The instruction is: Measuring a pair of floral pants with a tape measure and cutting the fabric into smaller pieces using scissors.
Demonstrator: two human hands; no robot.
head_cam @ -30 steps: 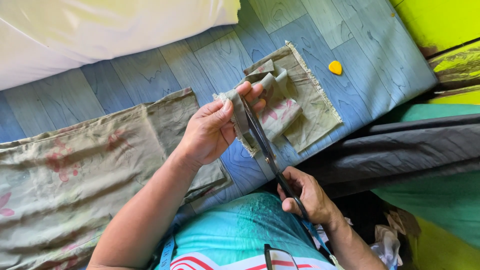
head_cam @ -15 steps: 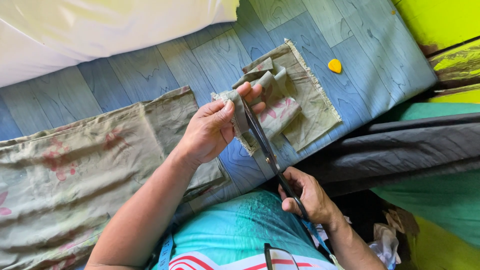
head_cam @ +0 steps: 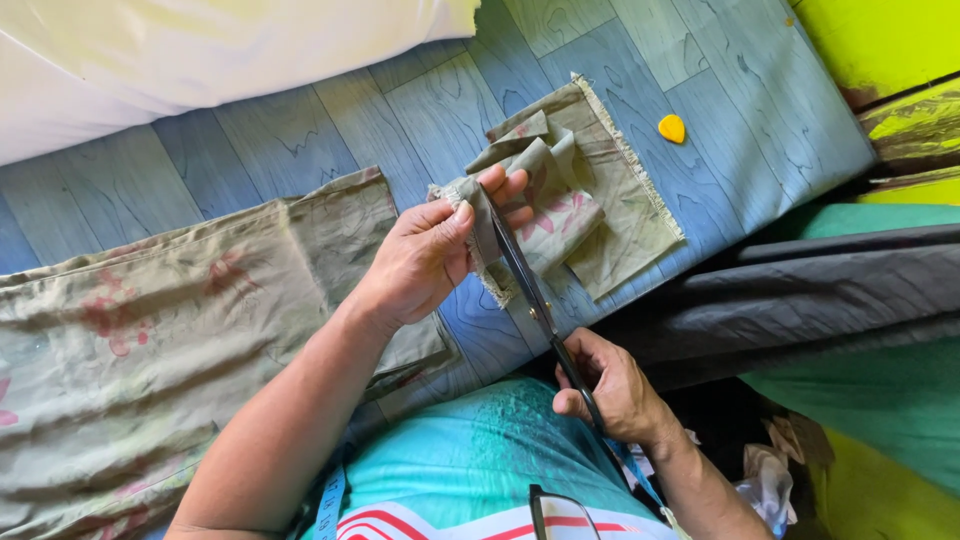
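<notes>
My left hand [head_cam: 425,260] pinches the edge of a folded piece of olive-green floral fabric [head_cam: 575,195] and lifts it off the blue wood-pattern floor. My right hand [head_cam: 615,385] grips the handles of a long pair of scissors [head_cam: 525,280]. The blades run up along the fabric edge right beside my left thumb and fingers. The rest of that fabric piece lies folded on the floor, with a frayed edge on its right side.
A large sheet of the same green floral fabric [head_cam: 150,340] covers the floor at left. A white cushion [head_cam: 180,50] lies at the top. A small yellow chalk piece [head_cam: 672,128] sits on the floor. Dark and green cloth [head_cam: 800,300] is heaped at right.
The scissors have advanced slightly along the fabric edge toward my left fingertips. Both hands have otherwise stayed in place.
</notes>
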